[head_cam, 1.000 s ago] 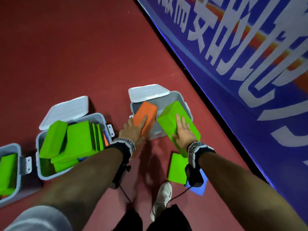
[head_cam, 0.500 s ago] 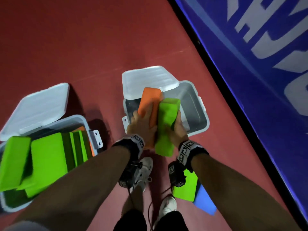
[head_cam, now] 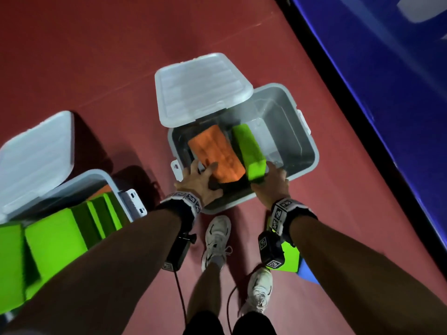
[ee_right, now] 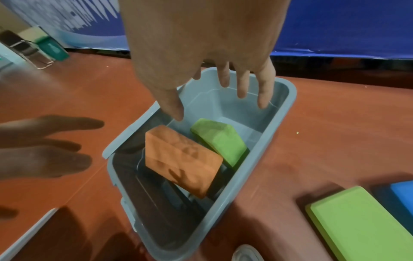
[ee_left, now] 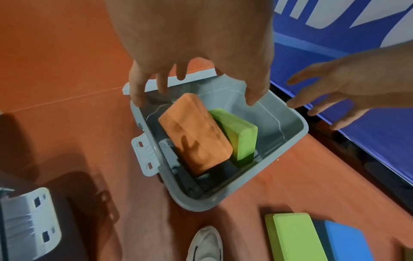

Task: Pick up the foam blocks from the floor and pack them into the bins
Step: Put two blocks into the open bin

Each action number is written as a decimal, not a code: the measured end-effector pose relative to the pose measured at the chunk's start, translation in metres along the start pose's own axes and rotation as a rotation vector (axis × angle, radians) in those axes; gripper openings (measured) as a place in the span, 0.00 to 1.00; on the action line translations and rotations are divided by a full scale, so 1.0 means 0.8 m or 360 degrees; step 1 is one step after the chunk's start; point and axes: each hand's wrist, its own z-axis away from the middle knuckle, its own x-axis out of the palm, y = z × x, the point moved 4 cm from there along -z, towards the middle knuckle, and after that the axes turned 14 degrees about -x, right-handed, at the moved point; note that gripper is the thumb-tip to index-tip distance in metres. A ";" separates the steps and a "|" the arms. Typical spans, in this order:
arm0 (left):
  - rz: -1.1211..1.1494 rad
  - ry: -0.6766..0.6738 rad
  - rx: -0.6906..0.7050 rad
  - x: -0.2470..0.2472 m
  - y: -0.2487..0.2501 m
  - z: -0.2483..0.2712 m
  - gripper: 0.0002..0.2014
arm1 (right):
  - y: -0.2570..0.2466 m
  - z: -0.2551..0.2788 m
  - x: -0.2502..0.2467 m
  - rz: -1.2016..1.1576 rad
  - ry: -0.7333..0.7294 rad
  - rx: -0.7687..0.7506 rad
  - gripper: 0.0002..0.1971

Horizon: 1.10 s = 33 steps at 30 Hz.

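White sneakers are seen on red floor; blue banner alongside; folded chair far off.

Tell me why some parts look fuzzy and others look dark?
Head view: the bright green foam blocks in the left grey plastic bin smear with motion blur. Right wrist view: the left hand is blurred at the edge. Left wrist view: finger shadows fall on the orange foam block, which looks sharp.

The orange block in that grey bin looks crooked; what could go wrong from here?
1. The orange block leans tilted beside the green block, so later blocks may not fit in the grey bin.
2. A green block on the floor and a blue block lie by the shoes, a possible trip hazard.
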 end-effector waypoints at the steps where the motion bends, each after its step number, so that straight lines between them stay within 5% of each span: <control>1: -0.0006 -0.0001 -0.0005 0.000 0.000 -0.002 0.43 | 0.005 0.001 0.001 0.0010 -0.0010 0.0033 0.41; 9: -0.0283 -0.0014 0.0132 0.009 0.041 -0.005 0.40 | 0.049 0.025 0.002 -0.0063 0.0022 0.0177 0.39; 16: -0.0654 0.0056 0.0487 0.050 0.151 0.025 0.40 | 0.144 0.088 -0.020 -0.0272 0.0196 0.0461 0.40; 25: -0.1037 0.0033 0.0901 0.189 0.290 0.121 0.43 | 0.324 0.241 -0.020 -0.0499 0.0385 0.0951 0.41; 33: -0.1118 -0.0008 0.0933 0.305 0.306 0.179 0.41 | 0.436 0.325 0.014 -0.0544 0.0398 0.0994 0.40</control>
